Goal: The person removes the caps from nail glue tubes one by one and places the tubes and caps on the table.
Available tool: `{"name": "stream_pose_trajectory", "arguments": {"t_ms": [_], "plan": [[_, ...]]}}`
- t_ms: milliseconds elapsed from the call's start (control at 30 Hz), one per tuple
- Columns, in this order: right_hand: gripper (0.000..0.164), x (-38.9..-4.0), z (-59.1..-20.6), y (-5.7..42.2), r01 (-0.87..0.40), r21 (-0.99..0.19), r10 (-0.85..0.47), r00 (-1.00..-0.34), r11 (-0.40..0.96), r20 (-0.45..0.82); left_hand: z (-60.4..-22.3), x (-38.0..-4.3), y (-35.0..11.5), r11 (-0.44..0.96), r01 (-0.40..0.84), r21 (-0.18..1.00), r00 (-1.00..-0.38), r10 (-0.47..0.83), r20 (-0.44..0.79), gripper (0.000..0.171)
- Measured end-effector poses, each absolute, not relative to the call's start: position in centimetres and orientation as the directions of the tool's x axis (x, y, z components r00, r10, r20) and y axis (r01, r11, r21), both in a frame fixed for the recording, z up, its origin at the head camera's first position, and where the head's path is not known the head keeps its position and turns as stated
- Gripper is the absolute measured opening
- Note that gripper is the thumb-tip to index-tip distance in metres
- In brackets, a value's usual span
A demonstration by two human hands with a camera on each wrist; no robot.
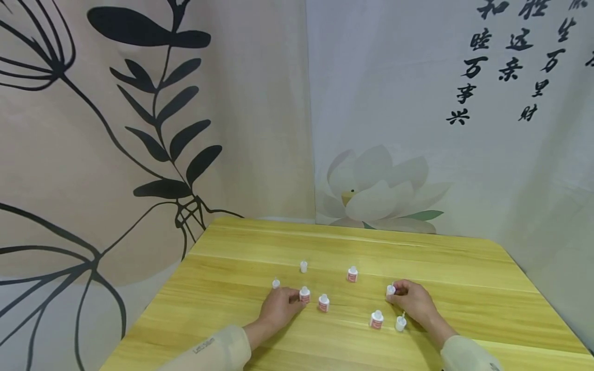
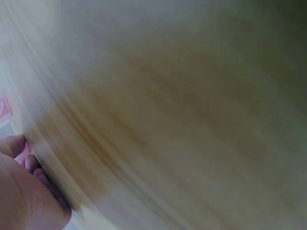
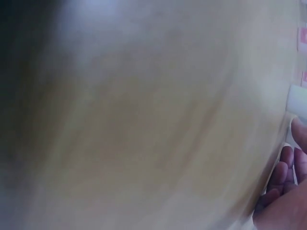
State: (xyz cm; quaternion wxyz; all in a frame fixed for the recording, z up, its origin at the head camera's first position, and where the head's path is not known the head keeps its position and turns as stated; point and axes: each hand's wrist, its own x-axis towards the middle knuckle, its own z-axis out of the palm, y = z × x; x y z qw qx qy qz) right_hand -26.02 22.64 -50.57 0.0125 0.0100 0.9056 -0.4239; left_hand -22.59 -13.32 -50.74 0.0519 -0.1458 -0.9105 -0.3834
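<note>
In the head view my left hand [image 1: 277,310] pinches a small white bottle with a red label [image 1: 304,295] between thumb and fingers. Just right of it stands a second red-labelled bottle [image 1: 324,303]. My right hand [image 1: 414,300] holds a small plain white container [image 1: 391,291] at its side with thumb and fingertips. Another plain white container with a thin tip [image 1: 401,324] stands near my right wrist, beside a red-labelled bottle [image 1: 377,320]. In both wrist views, only part of each hand shows at the edge, and the tabletop is blurred.
Farther back on the wooden table [image 1: 464,268] stand a red-labelled bottle [image 1: 352,274] and a plain white container [image 1: 303,267]. One more white container [image 1: 276,284] shows just behind my left hand. A printed curtain [image 1: 260,129] hangs behind the table.
</note>
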Motion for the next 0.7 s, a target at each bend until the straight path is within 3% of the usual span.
{"name": "stream_pose_trajectory", "arguments": {"t_ms": [700], "plan": [[0.049,-25.3,-49.9,23.3,0.019,-0.837,-0.031,-0.999,0.547,-0.042,-51.1,-22.4,-14.4,0.615,0.260,0.744,-0.965,0.191,0.179,0.027]]}}
